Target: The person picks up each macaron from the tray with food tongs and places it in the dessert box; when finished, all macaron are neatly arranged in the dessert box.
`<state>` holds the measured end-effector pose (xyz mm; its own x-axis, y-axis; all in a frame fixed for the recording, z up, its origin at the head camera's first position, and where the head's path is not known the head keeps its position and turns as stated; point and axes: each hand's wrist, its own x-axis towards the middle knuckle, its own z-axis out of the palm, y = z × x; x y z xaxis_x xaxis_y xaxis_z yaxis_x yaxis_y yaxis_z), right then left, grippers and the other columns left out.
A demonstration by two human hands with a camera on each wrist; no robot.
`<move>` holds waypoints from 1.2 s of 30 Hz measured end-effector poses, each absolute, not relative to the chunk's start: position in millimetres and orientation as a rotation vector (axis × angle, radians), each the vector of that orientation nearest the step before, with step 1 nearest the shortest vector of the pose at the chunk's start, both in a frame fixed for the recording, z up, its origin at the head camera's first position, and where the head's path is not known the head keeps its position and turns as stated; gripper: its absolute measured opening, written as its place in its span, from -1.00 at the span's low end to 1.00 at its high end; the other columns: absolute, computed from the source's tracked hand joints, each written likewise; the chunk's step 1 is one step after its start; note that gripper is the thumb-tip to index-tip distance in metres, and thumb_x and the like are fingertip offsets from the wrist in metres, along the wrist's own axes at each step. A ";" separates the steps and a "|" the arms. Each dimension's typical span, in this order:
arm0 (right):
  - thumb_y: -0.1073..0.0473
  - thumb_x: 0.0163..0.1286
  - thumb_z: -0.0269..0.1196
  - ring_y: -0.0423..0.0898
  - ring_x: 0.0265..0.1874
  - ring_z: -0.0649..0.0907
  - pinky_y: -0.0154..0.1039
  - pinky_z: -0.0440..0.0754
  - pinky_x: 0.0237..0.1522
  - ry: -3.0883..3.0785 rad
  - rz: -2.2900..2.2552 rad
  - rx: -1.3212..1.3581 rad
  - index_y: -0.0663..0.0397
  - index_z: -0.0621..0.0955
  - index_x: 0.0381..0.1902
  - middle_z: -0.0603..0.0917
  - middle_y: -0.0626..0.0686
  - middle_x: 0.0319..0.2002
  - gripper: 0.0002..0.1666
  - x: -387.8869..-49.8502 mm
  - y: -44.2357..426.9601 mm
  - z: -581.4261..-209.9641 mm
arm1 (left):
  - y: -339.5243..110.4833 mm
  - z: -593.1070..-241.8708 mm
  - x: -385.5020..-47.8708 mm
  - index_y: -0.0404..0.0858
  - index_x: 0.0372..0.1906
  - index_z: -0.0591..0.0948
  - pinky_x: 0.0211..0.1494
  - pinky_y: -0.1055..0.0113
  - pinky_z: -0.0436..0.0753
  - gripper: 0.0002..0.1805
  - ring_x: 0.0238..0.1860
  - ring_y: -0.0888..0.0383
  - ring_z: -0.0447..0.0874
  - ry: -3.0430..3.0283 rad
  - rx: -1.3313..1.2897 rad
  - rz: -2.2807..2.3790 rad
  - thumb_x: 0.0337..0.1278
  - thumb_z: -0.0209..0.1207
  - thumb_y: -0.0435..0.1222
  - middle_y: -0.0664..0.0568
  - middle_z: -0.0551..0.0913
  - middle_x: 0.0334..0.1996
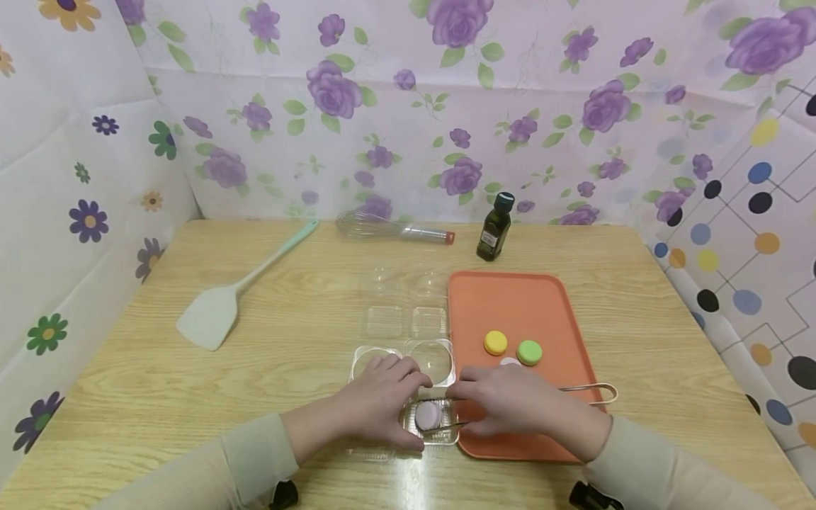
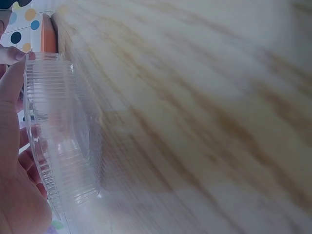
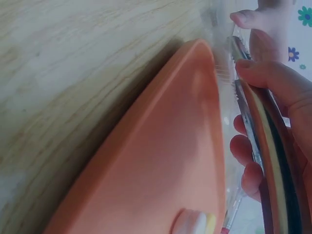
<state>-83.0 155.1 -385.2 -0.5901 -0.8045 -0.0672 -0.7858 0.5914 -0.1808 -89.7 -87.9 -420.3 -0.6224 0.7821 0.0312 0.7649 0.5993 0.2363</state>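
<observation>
Left of the tray (image 1: 510, 304), the macaron (image 1: 428, 416) sits in the box (image 2: 61, 97) between tongs (image 3: 275, 161) gripped in the right hand (image 1: 510, 398); the left hand (image 1: 377, 398), curved wide, holds the box. The macaron is likely light, brittle: pinch its sides gently.

container (image 1: 440, 437) left of tray (image 1: 510, 304)

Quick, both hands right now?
Left hand: open, touching the clear plastic container.
Right hand: holding metal tongs, tips either side of a pale lilac macaron.
</observation>
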 end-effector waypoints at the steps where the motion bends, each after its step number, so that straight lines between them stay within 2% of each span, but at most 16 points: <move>1: -0.10 0.02 0.36 -0.37 -0.56 0.40 -0.41 0.27 -0.64 2.675 -0.190 -1.336 -0.21 0.60 -0.07 0.47 -0.22 -0.34 -0.54 -82.7 154.3 -384.4 | -87.9 -420.6 -89.7 -0.05 0.09 0.44 -0.01 0.30 0.24 -0.13 -0.09 0.21 0.27 2.742 1.329 0.352 -0.41 0.30 0.34 0.21 0.38 -0.04; 10: -0.07 -0.05 0.36 -0.34 -0.64 0.34 -0.34 0.20 -0.68 2.714 -0.075 -1.287 -0.21 0.61 -0.15 0.42 -0.23 -0.42 -0.57 -80.1 149.0 -380.0 | -87.6 -421.5 -89.9 -0.05 0.09 0.44 0.00 0.29 0.24 -0.13 -0.08 0.21 0.27 2.735 1.320 0.356 -0.42 0.30 0.34 0.21 0.38 -0.02; 26: -0.16 -0.04 0.36 -0.32 -0.59 0.39 -0.32 0.20 -0.68 2.721 0.004 -1.307 -0.20 0.61 -0.06 0.45 -0.21 -0.40 -0.48 -79.6 146.7 -377.6 | -88.5 -420.2 -91.2 -0.06 0.11 0.44 -0.04 0.30 0.23 -0.10 -0.10 0.21 0.26 2.734 1.331 0.339 -0.43 0.29 0.36 0.20 0.39 -0.02; 31: -0.17 -0.02 0.36 -0.32 -0.57 0.40 -0.35 0.22 -0.67 2.730 -0.008 -1.346 -0.18 0.60 -0.02 0.47 -0.19 -0.38 -0.44 -78.7 148.8 -374.1 | -89.5 -421.8 -91.5 -0.05 0.10 0.44 -0.03 0.29 0.23 -0.10 -0.10 0.21 0.26 2.739 1.341 0.347 -0.43 0.28 0.37 0.21 0.38 -0.03; 36: -0.22 0.03 0.36 -0.35 -0.65 0.34 -0.42 0.26 -0.63 2.748 -0.086 -1.460 -0.15 0.62 -0.06 0.48 -0.20 -0.38 -0.47 -78.9 158.0 -372.0 | -89.8 -422.6 -90.8 -0.04 0.10 0.43 -0.02 0.28 0.24 -0.10 -0.10 0.20 0.26 2.743 1.350 0.348 -0.43 0.28 0.37 0.20 0.38 -0.03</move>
<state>-78.9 158.0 -372.0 -0.5600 -0.8285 0.0006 -0.8269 0.5589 -0.0620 -90.8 -89.8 -422.6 -0.6136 0.7885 0.0417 0.7739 0.5901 0.2300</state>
